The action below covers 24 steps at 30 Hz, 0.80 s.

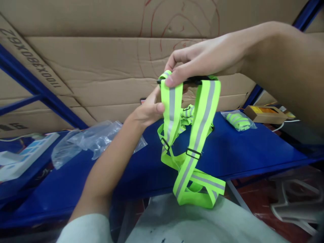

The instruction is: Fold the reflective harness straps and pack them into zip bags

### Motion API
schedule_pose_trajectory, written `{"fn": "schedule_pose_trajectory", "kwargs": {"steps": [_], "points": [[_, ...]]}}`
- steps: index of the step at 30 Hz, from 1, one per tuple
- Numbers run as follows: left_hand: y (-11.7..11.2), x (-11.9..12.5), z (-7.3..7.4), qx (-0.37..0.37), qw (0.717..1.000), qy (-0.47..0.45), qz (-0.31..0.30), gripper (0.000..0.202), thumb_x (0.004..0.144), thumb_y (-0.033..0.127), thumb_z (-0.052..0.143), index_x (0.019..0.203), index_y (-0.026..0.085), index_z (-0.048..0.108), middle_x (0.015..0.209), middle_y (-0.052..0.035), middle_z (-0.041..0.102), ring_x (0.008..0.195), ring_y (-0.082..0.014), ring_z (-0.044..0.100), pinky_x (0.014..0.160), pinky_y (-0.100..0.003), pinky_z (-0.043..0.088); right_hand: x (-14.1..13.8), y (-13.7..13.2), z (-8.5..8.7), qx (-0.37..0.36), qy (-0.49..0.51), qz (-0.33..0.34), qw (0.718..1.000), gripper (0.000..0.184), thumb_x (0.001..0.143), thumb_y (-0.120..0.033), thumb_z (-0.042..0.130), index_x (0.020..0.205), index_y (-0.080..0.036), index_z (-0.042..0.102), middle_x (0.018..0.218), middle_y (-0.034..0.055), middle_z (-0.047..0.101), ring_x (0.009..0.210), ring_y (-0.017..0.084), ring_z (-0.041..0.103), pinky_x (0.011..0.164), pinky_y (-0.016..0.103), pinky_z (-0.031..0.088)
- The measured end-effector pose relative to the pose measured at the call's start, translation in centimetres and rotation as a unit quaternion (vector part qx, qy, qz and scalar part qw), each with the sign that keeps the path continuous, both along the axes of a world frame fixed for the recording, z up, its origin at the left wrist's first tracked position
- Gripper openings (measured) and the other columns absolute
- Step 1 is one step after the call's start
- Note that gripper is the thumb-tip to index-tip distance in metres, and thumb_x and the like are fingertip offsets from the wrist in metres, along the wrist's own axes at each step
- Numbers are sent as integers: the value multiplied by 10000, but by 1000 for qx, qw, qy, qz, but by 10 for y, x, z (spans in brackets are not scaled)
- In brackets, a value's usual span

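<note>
Holding the reflective harness (192, 135) up: our right hand (202, 57) pinches its top, left hand (149, 111) grips one strap; untangling next needs the loops spread.

Even, bright light is cast from overhead, soft glare is caught on the blue shelf (240, 148), edges below it are softened by blur, and lines far from it are bowed by wide-angle distortion.
</note>
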<state>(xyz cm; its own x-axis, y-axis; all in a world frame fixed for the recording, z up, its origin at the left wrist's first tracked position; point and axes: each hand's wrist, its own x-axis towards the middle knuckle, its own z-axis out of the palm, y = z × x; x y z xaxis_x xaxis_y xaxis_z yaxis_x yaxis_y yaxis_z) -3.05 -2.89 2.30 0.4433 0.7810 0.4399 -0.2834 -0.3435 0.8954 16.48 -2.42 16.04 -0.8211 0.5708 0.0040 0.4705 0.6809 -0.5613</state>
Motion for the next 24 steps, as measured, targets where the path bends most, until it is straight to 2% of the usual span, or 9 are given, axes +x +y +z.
{"fn": "schedule_pose_trajectory", "kwargs": {"steps": [2, 4, 8, 10, 13, 17, 20, 22, 24], "points": [[-6, 12, 4, 10, 1000, -13, -17, 897, 499, 690, 957, 1223, 207, 743, 1396, -149, 678, 1352, -417, 604, 1086, -491, 566, -5, 0, -2, 32, 55, -11, 998, 368, 906, -411, 744, 1106, -131, 615, 888, -12, 638, 652, 58, 597, 475, 120, 467], [-10, 27, 0, -7, 999, -30, -21, 780, 546, 667, 949, 1128, 187, 748, 1240, -127, 744, 1204, -385, 695, 1008, -479, 607, -9, 3, -5, 59, 89, -20, 994, 360, 884, -397, 744, 1083, -127, 613, 906, -4, 625, 652, 57, 568, 438, 123, 427], [-12, 53, -17, -88, 995, -46, -29, 592, 578, 439, 981, 1052, 179, 739, 1044, -74, 775, 926, -294, 758, 834, -431, 660, -10, 5, -10, 82, 34, -75, 993, 396, 888, -408, 738, 1159, -142, 626, 854, -9, 623, 576, 61, 514, 377, 145, 362], [-12, 62, -24, -101, 993, -47, -30, 531, 613, 392, 961, 1054, 184, 750, 1027, -70, 779, 916, -272, 757, 836, -408, 662, -8, 5, -12, 80, 14, -103, 991, 372, 893, -400, 737, 1166, -166, 640, 867, -3, 647, 581, 73, 529, 383, 156, 383], [-12, 70, -31, -90, 994, -46, -31, 446, 675, 379, 924, 1034, 177, 754, 1031, -81, 786, 962, -274, 761, 875, -403, 648, -5, 5, -15, 38, 27, -85, 995, 366, 882, -425, 769, 1122, -182, 638, 847, -7, 655, 570, 80, 547, 387, 168, 400], [-13, 70, -36, -85, 996, -34, -8, 464, 669, 356, 938, 1047, 174, 739, 999, -84, 793, 1009, -292, 760, 940, -425, 615, -2, 5, -18, -4, 18, -89, 996, 292, 948, -410, 700, 1100, -177, 613, 745, -15, 642, 505, 90, 530, 393, 199, 410], [-10, 63, -36, -68, 996, -48, 22, 461, 671, 334, 931, 1054, 174, 731, 1020, -70, 786, 1042, -281, 748, 971, -415, 594, 2, 4, -17, 125, -18, -91, 988, 402, 985, -566, 639, 1129, -191, 664, 841, 3, 694, 592, 89, 561, 417, 196, 366], [-9, 56, -33, -64, 996, -53, 45, 410, 679, 310, 906, 1022, 174, 730, 990, -45, 774, 989, -254, 747, 938, -391, 596, 8, 1, -16, 227, -44, -48, 972, 541, 980, -703, 572, 1202, -220, 675, 973, -2, 719, 736, 101, 608, 481, 200, 373], [-9, 51, -30, -57, 995, -53, 62, 341, 682, 275, 868, 976, 178, 727, 954, -21, 759, 953, -232, 741, 903, -361, 595, 15, -4, -13, 277, -61, 12, 959, 695, 949, -802, 519, 1366, -254, 620, 1164, -15, 704, 949, 125, 632, 649, 191, 432]]}}
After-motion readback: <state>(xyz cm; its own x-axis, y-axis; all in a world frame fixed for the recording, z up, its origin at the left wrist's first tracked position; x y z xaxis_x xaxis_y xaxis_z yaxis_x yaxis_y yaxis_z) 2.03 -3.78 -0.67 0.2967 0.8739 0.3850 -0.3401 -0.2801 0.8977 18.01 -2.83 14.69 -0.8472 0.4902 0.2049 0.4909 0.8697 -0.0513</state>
